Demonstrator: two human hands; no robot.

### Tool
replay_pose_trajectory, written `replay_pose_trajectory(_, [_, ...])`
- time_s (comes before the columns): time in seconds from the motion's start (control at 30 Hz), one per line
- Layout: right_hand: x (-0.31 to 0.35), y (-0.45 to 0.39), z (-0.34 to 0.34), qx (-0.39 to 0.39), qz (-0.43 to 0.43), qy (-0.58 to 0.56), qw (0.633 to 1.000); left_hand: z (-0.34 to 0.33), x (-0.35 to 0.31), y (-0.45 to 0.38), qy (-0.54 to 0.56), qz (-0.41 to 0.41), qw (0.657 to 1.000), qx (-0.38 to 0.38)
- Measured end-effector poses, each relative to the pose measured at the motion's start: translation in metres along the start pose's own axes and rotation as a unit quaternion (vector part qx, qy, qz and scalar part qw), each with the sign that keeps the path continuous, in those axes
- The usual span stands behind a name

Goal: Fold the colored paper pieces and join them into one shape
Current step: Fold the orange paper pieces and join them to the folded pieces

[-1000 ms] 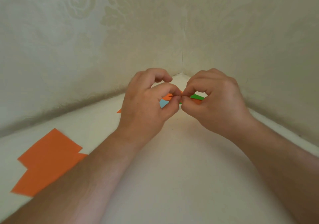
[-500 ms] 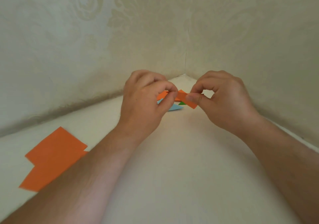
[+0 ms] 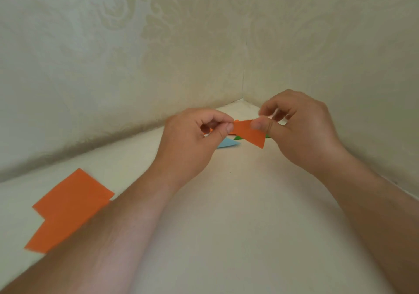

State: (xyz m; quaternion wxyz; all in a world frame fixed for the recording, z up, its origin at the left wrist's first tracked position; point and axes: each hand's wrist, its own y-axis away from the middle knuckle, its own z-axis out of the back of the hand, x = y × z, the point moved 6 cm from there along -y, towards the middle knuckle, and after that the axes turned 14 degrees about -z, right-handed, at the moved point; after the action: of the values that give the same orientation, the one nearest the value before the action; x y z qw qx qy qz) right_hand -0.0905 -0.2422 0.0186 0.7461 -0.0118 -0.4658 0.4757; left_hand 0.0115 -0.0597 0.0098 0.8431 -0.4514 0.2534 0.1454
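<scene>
Both hands, left point(image 3: 190, 139) and right point(image 3: 301, 130), pinched one orange piece point(image 3: 248, 132); blue point(image 3: 227, 143) and green point(image 3: 238, 137) lay unjoined; orange sheets point(image 3: 68, 209) waited at eight o'clock.

Small orange piece point(image 3: 249, 133) held aloft; blue piece point(image 3: 227, 143) and green piece point(image 3: 238, 138) lie beneath.

no readable text, no labels, no brands, no numbers, no signs anywhere in view
</scene>
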Motion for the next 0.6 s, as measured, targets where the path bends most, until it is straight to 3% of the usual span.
replay_pose_trajectory(0.17, [0.002, 0.008, -0.014, 0.095, -0.055, -0.083, 0.991, 0.001, 0.020, 0.001, 0.172, 0.135, 0.972, -0.088])
replay_pose_trajectory(0.27, [0.000, 0.010, -0.022, 0.103, -0.111, -0.148, 0.977, -0.005, 0.026, 0.004, 0.224, 0.179, 0.953, -0.094])
replay_pose_trajectory(0.37, [-0.014, 0.006, -0.018, 0.068, -0.206, -0.170, 0.961, -0.009, 0.028, 0.005, 0.236, 0.185, 0.950, -0.088])
replay_pose_trajectory(0.47, [-0.022, 0.008, -0.025, 0.128, -0.299, -0.237, 0.916, -0.009, 0.030, 0.005, 0.228, 0.179, 0.952, -0.093])
replay_pose_trajectory(0.6, [-0.021, 0.008, -0.028, 0.154, -0.316, -0.367, 0.861, -0.009, 0.029, 0.003, 0.196, 0.158, 0.966, -0.058])
